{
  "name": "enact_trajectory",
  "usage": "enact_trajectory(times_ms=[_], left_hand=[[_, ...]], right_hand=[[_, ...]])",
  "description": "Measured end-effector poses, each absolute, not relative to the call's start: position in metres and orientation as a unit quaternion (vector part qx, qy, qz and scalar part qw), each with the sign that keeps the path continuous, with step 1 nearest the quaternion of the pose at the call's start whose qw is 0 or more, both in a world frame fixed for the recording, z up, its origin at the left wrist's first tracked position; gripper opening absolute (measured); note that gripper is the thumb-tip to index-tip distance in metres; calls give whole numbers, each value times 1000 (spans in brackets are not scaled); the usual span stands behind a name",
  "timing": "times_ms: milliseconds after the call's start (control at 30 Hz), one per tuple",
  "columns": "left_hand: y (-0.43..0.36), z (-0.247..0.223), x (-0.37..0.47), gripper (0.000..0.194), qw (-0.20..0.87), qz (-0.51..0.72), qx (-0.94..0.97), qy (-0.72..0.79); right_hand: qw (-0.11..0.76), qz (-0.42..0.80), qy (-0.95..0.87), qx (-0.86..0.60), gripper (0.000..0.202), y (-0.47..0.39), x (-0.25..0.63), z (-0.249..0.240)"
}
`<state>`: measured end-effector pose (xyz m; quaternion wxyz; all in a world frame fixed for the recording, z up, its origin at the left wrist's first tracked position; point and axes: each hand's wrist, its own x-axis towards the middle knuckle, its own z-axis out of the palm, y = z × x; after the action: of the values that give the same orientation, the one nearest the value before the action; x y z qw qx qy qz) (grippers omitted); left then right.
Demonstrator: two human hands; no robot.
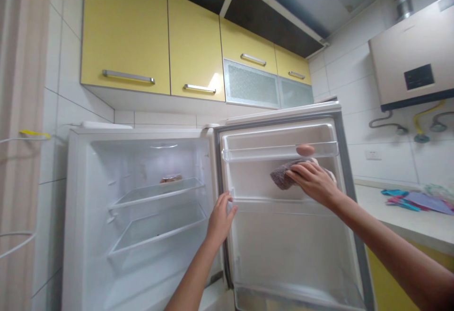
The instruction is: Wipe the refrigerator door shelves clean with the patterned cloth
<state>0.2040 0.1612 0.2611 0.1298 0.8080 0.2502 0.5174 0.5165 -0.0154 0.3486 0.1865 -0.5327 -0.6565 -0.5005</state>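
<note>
My right hand [317,182] presses a grey-brown cloth [283,176] against the inner face of the open fridge door [283,249]. The cloth is bunched under my fingers, just below the top door shelf [255,153]. A brown egg [305,150] sits at that shelf, right above the cloth. Near the hinge side of the door, my left hand [220,219] has its fingers stretched out and thumb apart, holding nothing. Its fingertips are by the end of the middle door shelf [269,206]; whether they touch it I cannot tell.
Left of the door is the lit fridge interior with two glass shelves [159,193]; a small packaged item [171,178] lies on the upper one. Yellow cabinets [195,46] hang above. A worktop [372,202] with coloured cloths or bags [422,201] stands at right, below a water heater [414,56].
</note>
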Motion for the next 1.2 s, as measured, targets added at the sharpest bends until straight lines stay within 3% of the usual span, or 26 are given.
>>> enact_trajectory(times_ms=[233, 467, 900, 1200], left_hand=[[160, 261, 203, 15, 134, 522, 805, 248], [155, 265, 206, 15, 132, 513, 811, 247], [156, 262, 209, 13, 124, 521, 808, 245], [153, 267, 205, 12, 115, 507, 816, 254]], right_hand=[[98, -437, -788, -422, 40, 34, 499, 379], [55, -371, -826, -420, 35, 55, 475, 380], [234, -376, -720, -534, 32, 132, 386, 370], [87, -352, -845, -394, 33, 98, 428, 374]])
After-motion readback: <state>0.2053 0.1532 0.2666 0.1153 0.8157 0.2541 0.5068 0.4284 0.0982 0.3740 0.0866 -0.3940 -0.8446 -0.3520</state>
